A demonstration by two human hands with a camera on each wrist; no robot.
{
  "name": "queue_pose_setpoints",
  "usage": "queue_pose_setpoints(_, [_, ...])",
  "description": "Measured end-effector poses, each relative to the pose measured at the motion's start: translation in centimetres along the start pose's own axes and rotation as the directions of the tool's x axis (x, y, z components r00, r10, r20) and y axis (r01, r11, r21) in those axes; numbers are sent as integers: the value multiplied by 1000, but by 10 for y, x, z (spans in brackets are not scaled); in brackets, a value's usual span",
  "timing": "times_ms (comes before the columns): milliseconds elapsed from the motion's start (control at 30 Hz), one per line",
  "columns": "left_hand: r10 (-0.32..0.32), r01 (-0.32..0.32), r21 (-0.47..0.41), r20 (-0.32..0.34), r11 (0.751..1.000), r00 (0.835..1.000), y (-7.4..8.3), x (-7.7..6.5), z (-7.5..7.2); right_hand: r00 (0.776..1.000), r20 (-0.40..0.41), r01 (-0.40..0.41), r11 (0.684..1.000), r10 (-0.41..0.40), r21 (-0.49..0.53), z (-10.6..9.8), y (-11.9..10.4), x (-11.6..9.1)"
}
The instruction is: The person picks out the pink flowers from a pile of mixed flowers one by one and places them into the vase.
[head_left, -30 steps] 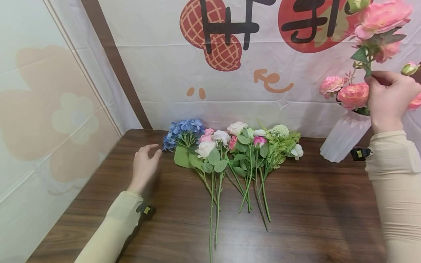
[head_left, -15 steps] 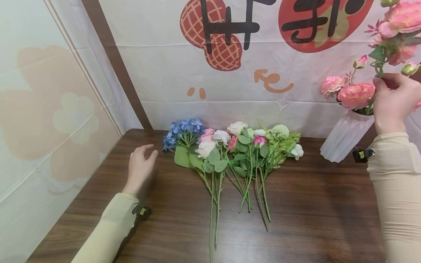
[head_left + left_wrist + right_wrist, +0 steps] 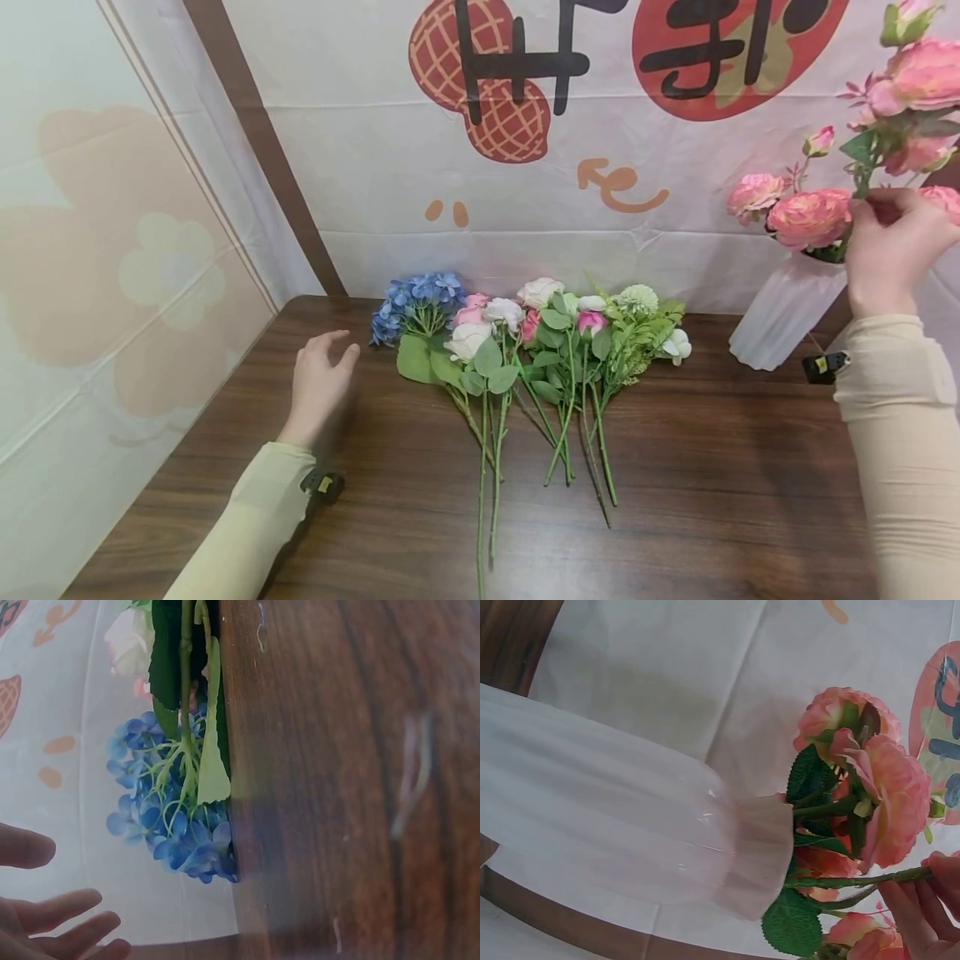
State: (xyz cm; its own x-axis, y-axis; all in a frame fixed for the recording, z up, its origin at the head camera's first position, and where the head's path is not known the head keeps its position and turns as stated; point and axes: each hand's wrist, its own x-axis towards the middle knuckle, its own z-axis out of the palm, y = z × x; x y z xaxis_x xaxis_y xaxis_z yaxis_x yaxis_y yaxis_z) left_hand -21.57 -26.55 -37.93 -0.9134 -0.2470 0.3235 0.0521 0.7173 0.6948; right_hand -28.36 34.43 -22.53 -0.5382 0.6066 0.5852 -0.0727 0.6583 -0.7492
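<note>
My right hand (image 3: 896, 250) pinches the green stem (image 3: 855, 882) of a pink artificial flower (image 3: 918, 83) over a white vase (image 3: 787, 312). In the right wrist view the stem's lower end goes in at the ruffled mouth of the vase (image 3: 615, 802). Other pink blooms (image 3: 810, 218) stand in the vase beside it. My left hand (image 3: 322, 387) holds nothing, fingers relaxed, over the left of the table. Nearest to it lies a blue hydrangea (image 3: 420, 304), seen beyond the spread fingers (image 3: 71, 911) in the left wrist view.
On the dark wooden table (image 3: 675, 483), white roses (image 3: 471, 340), a magenta bud (image 3: 592, 322), a pale green pompom flower (image 3: 638, 298) and leafy sprigs lie with stems toward me. A printed cloth (image 3: 337, 150) hangs behind the table.
My right hand has shifted right, then lowered, bringing the pink flower down with its stem at the vase. My left hand has drawn back slightly to the left.
</note>
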Motion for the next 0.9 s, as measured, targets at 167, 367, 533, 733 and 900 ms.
queue_pose_setpoints(167, [-11, 11, 4, 0, 1000, 1000, 1, -1, -1, 1000, 23, -1, 1000, 1, 1, 1, 4, -2])
queue_pose_setpoints(367, [-6, 7, 8, -3, 1000, 1000, 0, -1, -3, 999, 50, 6, 1000, -6, -3, 2, 10, -7])
queue_pose_setpoints(533, [-6, 6, 2, -9, 1000, 1000, -1, -1, -4, 998, 48, 43, 999, -42, -16, 3, 15, -8])
queue_pose_setpoints(733, [-4, 5, 7, -10, 1000, 1000, -1, -2, -5, 998, 9, 68, 998, -67, -19, 6, 20, -10])
queue_pose_setpoints(900, [0, 0, 9, -8, 1000, 1000, -1, -2, -4, 996, -54, 61, 993, -66, -102, 10, 20, -12])
